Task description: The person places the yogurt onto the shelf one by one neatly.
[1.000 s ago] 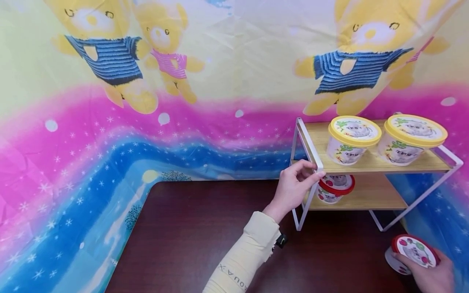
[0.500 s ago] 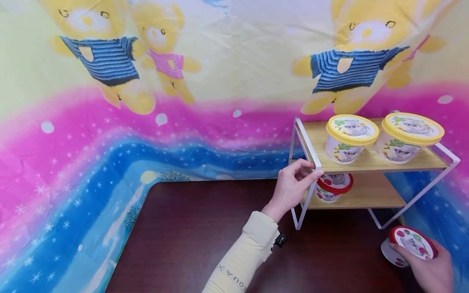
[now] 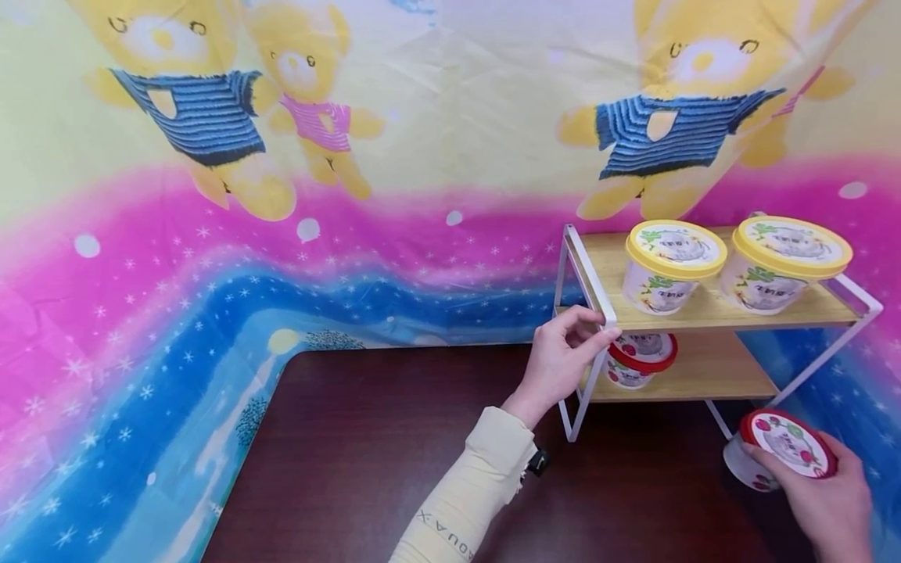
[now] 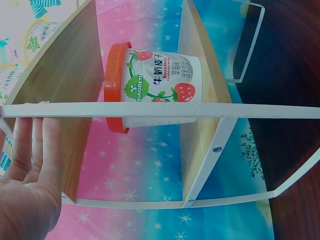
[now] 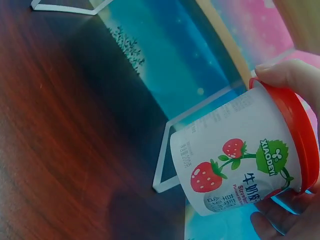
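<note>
In the head view my left hand (image 3: 559, 356) pinches the front left corner of a white-framed two-tier shelf (image 3: 590, 274). The left wrist view shows several fingers (image 4: 51, 150) of that hand behind the white bar. With my right hand (image 3: 834, 500) I grip a red-lidded strawberry tub (image 5: 235, 155) by its lid, thumb on one side and fingers on the other. The tub is held off the table, in front of the shelf's right end. Another red-lidded tub (image 4: 160, 85) stands at the left of the lower tier, partly hidden in the head view by the upper tier.
Two yellow-lidded tubs (image 3: 672, 262) stand side by side on the upper tier (image 3: 711, 319). The lower tier's wooden board (image 3: 725, 367) extends to the right. Beneath is a dark wooden table (image 3: 394, 453). A cloth printed with bears (image 3: 450, 117) hangs close behind and beside it.
My right hand has raised the red-lidded tub and brought it slightly left, closer to the shelf. My left hand keeps its hold on the shelf corner. The view has shifted slightly.
</note>
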`<state>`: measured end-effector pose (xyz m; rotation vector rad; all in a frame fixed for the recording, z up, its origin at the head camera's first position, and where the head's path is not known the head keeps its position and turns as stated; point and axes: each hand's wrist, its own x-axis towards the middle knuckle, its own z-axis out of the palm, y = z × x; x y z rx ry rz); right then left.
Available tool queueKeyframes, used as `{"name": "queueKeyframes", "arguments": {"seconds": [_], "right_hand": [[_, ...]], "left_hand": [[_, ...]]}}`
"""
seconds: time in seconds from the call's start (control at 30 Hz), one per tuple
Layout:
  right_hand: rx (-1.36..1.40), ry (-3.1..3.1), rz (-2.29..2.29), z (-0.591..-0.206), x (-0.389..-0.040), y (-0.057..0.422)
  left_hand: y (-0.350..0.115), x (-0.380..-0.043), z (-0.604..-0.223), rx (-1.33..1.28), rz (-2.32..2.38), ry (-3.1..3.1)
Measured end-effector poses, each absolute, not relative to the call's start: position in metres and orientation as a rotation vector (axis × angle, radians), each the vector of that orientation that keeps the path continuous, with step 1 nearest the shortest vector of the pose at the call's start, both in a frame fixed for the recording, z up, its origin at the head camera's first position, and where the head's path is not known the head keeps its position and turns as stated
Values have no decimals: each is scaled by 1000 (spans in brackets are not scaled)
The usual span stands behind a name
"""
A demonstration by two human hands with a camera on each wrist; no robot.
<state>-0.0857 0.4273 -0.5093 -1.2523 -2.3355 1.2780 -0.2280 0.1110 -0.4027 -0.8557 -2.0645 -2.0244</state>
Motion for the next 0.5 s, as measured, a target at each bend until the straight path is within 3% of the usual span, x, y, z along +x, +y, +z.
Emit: {"name": "queueKeyframes", "arguments": {"seconds": [0.5], "right_hand": [[-1162, -2268, 1219, -490, -93, 420]], "left_hand": [[111, -226, -402, -852, -2034, -2070]]}}
